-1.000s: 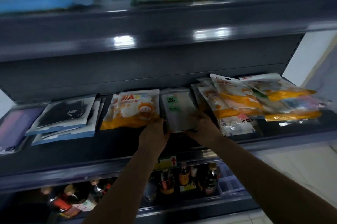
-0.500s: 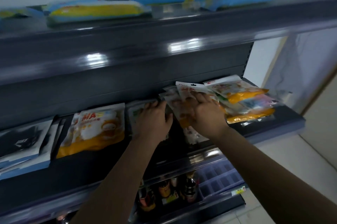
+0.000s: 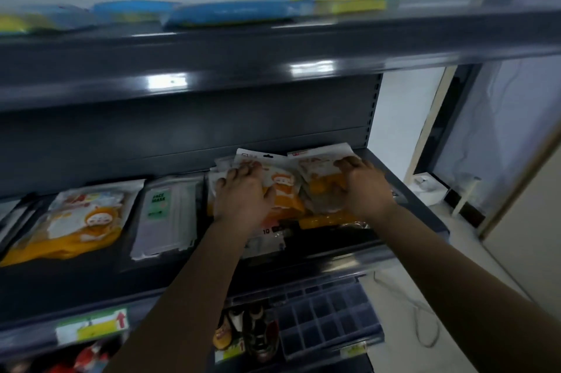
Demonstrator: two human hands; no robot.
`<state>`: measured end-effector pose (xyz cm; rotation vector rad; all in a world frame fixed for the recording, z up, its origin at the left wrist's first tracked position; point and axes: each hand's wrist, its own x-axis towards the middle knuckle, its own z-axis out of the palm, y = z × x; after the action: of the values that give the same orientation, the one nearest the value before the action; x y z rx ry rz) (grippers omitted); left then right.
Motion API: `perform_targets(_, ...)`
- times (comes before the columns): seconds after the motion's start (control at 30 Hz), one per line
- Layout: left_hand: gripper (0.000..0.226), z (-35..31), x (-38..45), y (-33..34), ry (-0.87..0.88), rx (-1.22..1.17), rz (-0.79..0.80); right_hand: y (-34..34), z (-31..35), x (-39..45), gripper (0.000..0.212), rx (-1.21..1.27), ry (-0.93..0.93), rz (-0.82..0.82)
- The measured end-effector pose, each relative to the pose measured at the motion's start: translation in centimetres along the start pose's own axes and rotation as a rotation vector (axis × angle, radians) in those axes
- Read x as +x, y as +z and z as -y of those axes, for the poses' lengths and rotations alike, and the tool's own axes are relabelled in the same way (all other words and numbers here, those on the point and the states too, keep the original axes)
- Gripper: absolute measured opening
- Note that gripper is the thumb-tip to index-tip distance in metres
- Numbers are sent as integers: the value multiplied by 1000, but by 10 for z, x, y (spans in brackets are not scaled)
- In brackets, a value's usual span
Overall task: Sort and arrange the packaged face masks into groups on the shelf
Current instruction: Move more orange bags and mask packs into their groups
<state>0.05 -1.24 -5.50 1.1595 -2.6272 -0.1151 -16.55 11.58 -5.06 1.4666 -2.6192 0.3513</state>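
A loose pile of orange-and-white face mask packs lies at the right end of the dark middle shelf. My left hand rests flat on the pile's left side with its fingers spread. On the right side, my right hand has its fingers curled over the top pack. Left of the pile lies a grey pack marked FACE MASK. Further left is another orange mask pack. A pack marked 10 sticks out under my left wrist.
Blue and yellow packs lie on the top shelf, close overhead. Below the middle shelf stand bottles and a clear compartment box. A price label hangs on the shelf front. Right of the shelf end are pale floor and a white box.
Both hands left the grey FACE MASK pack and moved right onto the orange pile, the right hand first. The view swung right with them.
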Motion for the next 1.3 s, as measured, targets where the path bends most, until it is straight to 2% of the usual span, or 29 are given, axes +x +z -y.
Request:
perform_targets(0.3,61,-16,10,11,-242,25,94,5,-54,21,41,-4,37,90)
perform_targets(0.4,61,-13,11,11,-329,-50,105,12,-60,30,41,115,96,93)
perform_targets(0.63,55,-1,12,15,-479,-216,6,17,-64,41,41,433,195,23)
perform_targets(0.77,48,1,8,10,-435,-379,-153,13,-62,41,49,550,175,-100)
perform_targets(0.87,49,-1,3,4,-443,-546,-215,10,-59,42,45,588,160,-141)
perform_targets(0.93,50,-1,1,3,-420,-574,-234,10,-59,43,44,622,195,-112)
perform_targets(1.1,25,7,-5,5,-377,-600,-298,10,-55,46,33,579,198,-59)
perform_targets(1.2,26,16,-11,7,-377,-645,-379,-3,-45,40,36,602,134,-121)
perform_targets(1.3,25,25,-20,9,-375,-739,-443,-12,-34,34,34,749,92,-191)
